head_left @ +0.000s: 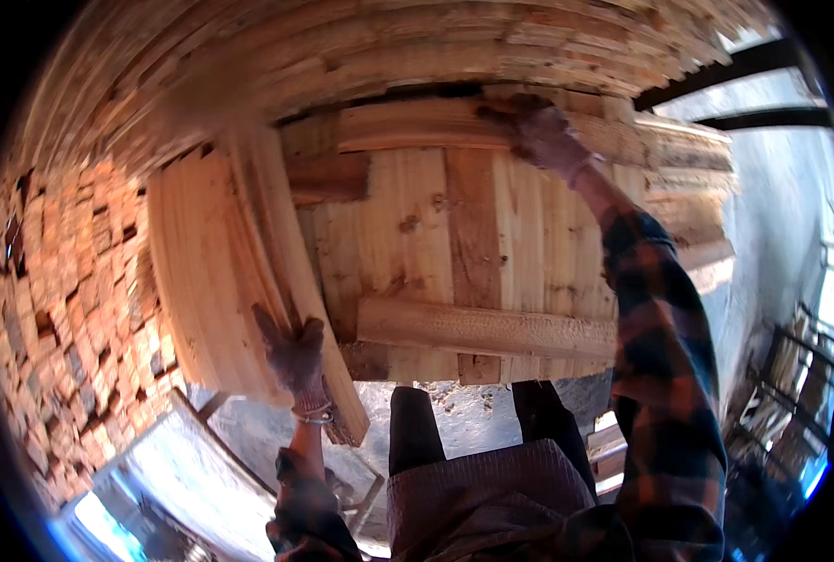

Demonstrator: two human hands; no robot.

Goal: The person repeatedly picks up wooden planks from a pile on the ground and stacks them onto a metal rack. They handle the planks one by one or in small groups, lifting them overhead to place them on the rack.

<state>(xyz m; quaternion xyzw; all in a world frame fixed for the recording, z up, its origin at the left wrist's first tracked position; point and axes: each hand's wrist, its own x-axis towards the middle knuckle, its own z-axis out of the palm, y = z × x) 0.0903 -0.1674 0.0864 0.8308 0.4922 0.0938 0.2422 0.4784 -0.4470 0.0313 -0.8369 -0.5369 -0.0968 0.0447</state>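
Observation:
My left hand (295, 363), in a grubby work glove, straddles a narrow wooden plank (286, 272), its thumb and fingers on either side of the edge. This plank slants over wider boards (197, 272) at the left of the stack. Farther away, my gloved right hand (540, 139) grips the right part of a short wooden board (417, 125) lying crosswise at the back. Its fingertips are partly hidden. Between my hands is a layer of boards laid side by side (473, 239), with another loose board (482, 323) across its near side.
Stacked timber (389, 66) rises behind, and a wall of plank ends (89, 309) stands at the left. More boards (688, 178) jut out at the right. A light panel in a frame (201, 468) is at the lower left. Dark metal racks (801, 365) stand at the far right.

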